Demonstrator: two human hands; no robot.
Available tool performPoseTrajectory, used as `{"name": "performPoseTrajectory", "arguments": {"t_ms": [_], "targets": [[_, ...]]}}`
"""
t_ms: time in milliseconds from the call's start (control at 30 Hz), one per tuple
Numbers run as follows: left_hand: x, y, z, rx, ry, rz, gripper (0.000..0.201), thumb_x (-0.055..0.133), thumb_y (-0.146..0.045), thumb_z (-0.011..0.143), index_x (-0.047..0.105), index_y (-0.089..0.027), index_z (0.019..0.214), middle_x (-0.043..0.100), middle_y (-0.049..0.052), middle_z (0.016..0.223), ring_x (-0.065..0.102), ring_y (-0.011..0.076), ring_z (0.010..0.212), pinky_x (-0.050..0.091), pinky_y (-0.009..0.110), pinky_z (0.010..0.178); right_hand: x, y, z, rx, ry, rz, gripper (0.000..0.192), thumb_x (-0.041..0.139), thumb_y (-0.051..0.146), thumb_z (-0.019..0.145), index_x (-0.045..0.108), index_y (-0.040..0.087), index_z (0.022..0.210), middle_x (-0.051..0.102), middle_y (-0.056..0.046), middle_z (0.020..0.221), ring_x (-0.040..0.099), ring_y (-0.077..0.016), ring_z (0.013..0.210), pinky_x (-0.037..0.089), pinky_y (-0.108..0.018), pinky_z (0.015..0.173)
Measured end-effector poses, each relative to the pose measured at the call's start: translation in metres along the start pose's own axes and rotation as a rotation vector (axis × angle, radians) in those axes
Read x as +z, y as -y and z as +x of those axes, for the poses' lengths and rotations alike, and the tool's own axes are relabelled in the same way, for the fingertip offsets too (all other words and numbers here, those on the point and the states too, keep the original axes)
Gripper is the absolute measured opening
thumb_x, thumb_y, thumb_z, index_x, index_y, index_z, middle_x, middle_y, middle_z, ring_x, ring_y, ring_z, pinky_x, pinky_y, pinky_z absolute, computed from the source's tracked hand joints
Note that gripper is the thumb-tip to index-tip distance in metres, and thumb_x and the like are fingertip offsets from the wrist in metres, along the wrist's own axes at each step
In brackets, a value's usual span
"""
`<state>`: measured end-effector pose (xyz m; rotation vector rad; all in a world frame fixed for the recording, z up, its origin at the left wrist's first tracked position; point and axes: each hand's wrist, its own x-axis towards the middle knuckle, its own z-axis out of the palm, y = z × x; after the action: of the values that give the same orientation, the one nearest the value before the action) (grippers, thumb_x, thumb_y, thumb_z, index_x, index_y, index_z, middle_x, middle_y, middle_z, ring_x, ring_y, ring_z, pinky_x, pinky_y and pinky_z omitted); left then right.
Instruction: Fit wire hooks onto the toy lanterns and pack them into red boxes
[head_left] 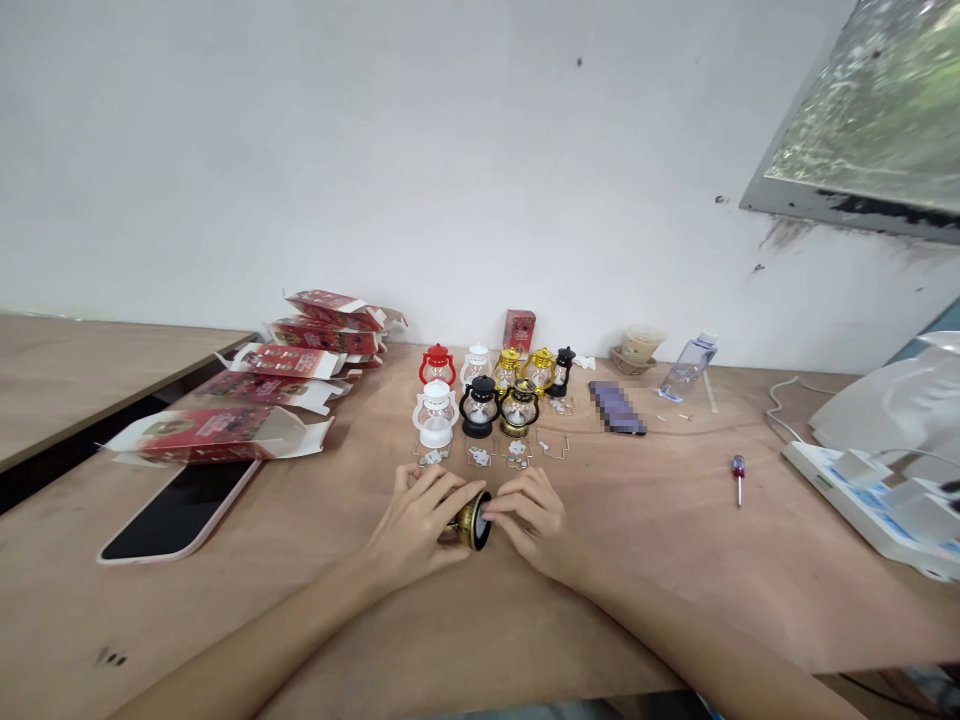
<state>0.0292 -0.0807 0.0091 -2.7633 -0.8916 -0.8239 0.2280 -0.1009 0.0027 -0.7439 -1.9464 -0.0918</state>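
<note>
- The left hand [416,515] is curling its fingers around a small gold lantern [471,520], which is lying on its side low over the surface [675,600], between the two hands.
- The right hand [529,520] is closing its fingertips on the dark end of that same lantern, so both hands are gripping it from opposite sides.
- Just beyond the hands, small metal handles and white tags [480,456] are lying flat in a row.
- Behind those, a white lantern [435,413], a black lantern [479,405] and a dark gold lantern [519,407] are standing upright side by side.
- Further back, a red lantern [437,365] and several more small lanterns are standing in a second row, with a small red box [519,331] upright near the wall.
- To the left, opened red cartons [247,400] are lying in a loose pile, and a phone [180,510] is lying face up near them.
- To the right, a red-handled screwdriver [739,477] is lying well apart from the hands, and a clear water bottle [688,368] is lying tilted near a small cup [641,346].
</note>
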Motion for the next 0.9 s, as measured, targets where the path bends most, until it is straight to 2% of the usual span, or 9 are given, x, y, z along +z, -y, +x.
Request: {"name": "performPoseTrajectory", "arguments": {"t_ms": [433, 667, 900], "targets": [[-0.0009, -0.0004, 0.0001, 0.067, -0.043, 0.018, 0.046, 0.059, -0.026, 0.075, 0.050, -0.019, 0.119, 0.064, 0.004, 0.096, 0.052, 0.0207, 0.089, 0.025, 0.034, 0.075, 0.0013, -0.0005, 0.0003, -0.007, 0.047, 0.048, 0.008, 0.053, 0.022, 0.088, 0.058, 0.020, 0.082, 0.063, -0.002, 0.074, 0.052, -0.0134, 0.071, 0.040, -0.029, 0.067], [0.0003, 0.0020, 0.0014, 0.120, -0.099, 0.039, 0.040, 0.061, -0.029, 0.074, 0.054, -0.021, 0.113, 0.065, 0.002, 0.088, 0.051, 0.0193, 0.083, 0.023, 0.033, 0.072, 0.0028, -0.0032, -0.0042, -0.032, 0.161, 0.064, 0.006, 0.051, 0.020, 0.089, 0.054, 0.018, 0.084, 0.062, -0.003, 0.078, 0.050, -0.0145, 0.073, 0.038, -0.029, 0.068], [0.0000, 0.0033, 0.0024, 0.098, -0.109, 0.025, 0.040, 0.063, -0.031, 0.072, 0.055, -0.022, 0.110, 0.066, 0.001, 0.088, 0.052, 0.0186, 0.082, 0.023, 0.033, 0.070, 0.0024, -0.0052, -0.0028, -0.036, 0.217, 0.076, 0.009, 0.046, 0.021, 0.091, 0.050, 0.019, 0.084, 0.060, -0.004, 0.080, 0.051, -0.0148, 0.076, 0.038, -0.028, 0.069]]}}
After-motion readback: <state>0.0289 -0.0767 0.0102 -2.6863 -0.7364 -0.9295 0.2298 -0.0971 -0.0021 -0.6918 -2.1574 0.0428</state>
